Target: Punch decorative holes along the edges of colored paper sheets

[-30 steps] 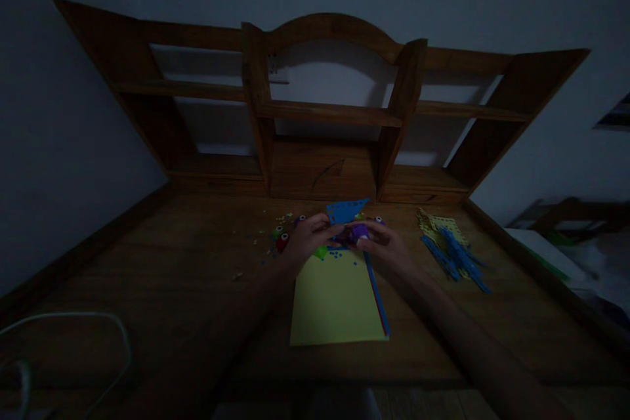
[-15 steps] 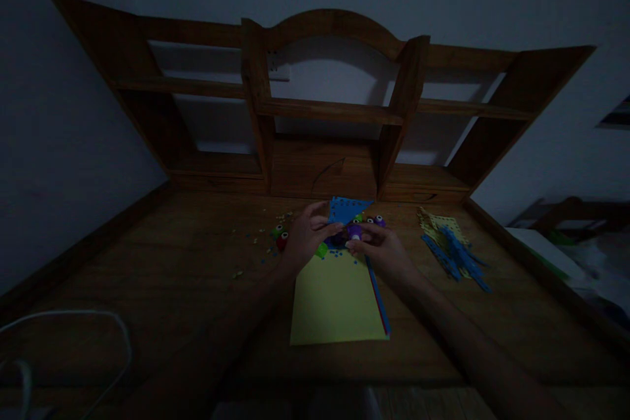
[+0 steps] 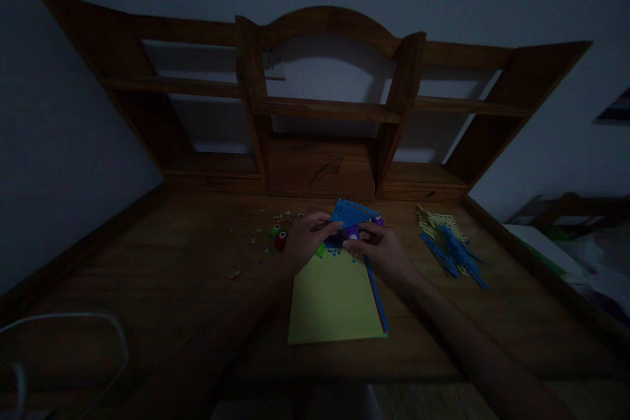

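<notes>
My left hand (image 3: pixel 309 239) is closed on a blue piece of paper (image 3: pixel 353 212) with holes along its edges, held up above the desk. In my right hand (image 3: pixel 381 246) is a small purple paper punch (image 3: pixel 352 233), pressed against or close to the lower edge of the blue paper; the exact contact is hidden. Beneath the hands lies a yellow sheet (image 3: pixel 337 295) on top of red and blue ones. Blue punched dots (image 3: pixel 335 251) and a bright green piece (image 3: pixel 320 250) rest near its top. A red punch with eyes (image 3: pixel 280 241) and a green one (image 3: pixel 275 230) stand left of my left hand.
Cut blue strips (image 3: pixel 453 251) and yellow perforated paper (image 3: pixel 445 223) lie in a pile on the right. Small yellow bits (image 3: pixel 236 273) are scattered to the left. A wooden shelf unit (image 3: pixel 322 167) rises at the back. A white cable (image 3: pixel 115 325) curves at lower left.
The blue paper has turned in my left hand, its perforated edge now facing up and right. My right hand with the purple punch has shifted slightly left.
</notes>
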The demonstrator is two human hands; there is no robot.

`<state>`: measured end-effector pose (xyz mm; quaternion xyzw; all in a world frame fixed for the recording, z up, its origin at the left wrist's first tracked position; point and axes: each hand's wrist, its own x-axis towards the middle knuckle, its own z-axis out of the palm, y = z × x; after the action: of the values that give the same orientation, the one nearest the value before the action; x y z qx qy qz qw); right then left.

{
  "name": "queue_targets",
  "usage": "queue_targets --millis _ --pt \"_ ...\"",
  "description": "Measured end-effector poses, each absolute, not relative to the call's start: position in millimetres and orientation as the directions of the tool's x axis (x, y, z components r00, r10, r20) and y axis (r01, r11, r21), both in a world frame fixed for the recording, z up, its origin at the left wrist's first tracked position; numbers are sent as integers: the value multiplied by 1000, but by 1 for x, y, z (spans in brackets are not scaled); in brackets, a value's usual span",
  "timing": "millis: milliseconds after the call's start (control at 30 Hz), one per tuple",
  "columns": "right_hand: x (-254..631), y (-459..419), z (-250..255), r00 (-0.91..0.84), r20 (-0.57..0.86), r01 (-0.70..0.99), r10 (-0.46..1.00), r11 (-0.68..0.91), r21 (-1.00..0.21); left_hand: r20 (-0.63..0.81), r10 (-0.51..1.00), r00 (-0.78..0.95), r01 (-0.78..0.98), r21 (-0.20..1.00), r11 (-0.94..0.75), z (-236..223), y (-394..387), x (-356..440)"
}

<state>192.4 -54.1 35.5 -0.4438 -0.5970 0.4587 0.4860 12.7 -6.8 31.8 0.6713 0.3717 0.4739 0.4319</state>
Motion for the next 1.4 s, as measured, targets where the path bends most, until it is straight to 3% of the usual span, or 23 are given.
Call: queue_targets --millis 333,533,767,1000,1233,1400 --pt "191 -53 31 -97 196 107 976 206 -973 510 819 264 316 756 -573 38 -13 15" --pt "191 -55 36 -118 203 122 972 217 -969 456 865 209 240 833 -498 35 -16 16" --pt "193 -54 32 -123 144 75 982 154 -985 455 851 261 284 806 -518 35 -13 12" --pt "194 -52 27 -73 109 41 991 112 -993 308 877 369 128 918 -376 34 -8 11" --pt "194 -53 32 -76 187 129 979 195 -972 313 861 402 -7 941 -339 28 -9 16" --pt "196 -51 29 -86 125 88 988 132 -987 304 849 432 -2 942 -336 29 -9 16"
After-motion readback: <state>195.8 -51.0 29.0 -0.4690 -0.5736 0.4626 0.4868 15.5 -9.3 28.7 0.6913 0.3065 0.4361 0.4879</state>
